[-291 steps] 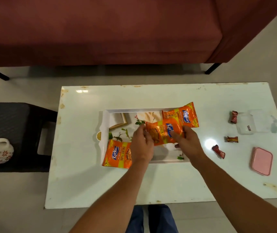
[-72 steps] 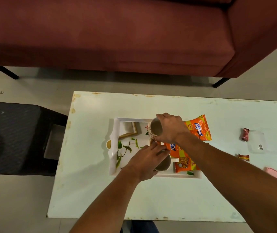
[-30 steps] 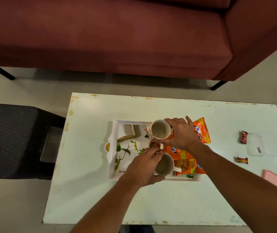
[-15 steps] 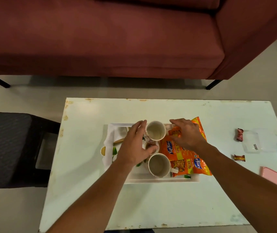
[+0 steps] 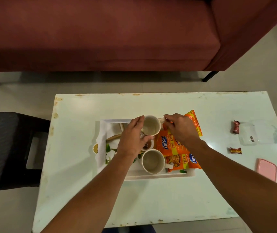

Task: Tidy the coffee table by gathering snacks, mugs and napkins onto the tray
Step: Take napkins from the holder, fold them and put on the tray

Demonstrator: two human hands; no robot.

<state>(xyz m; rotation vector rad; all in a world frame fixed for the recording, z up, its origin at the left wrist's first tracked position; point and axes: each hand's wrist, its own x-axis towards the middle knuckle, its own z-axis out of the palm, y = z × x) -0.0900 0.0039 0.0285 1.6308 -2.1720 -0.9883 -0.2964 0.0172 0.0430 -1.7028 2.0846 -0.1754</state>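
Head view: the left hand [image 5: 132, 140] and right hand [image 5: 181, 128] together grip a cream ceramic mug [image 5: 151, 125] over the white rectangular tray [image 5: 158, 176]. Nearer than that grip stand a second mug [image 5: 153, 161] and orange snack packets [image 5: 176, 147]; right of it, wrapped candies [image 5: 235, 126] remain on the white worktop [image 5: 151, 199].

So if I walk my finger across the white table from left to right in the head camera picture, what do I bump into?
Tray → the left hand → the far mug → the right hand → the two wrapped candies → the pink lid.
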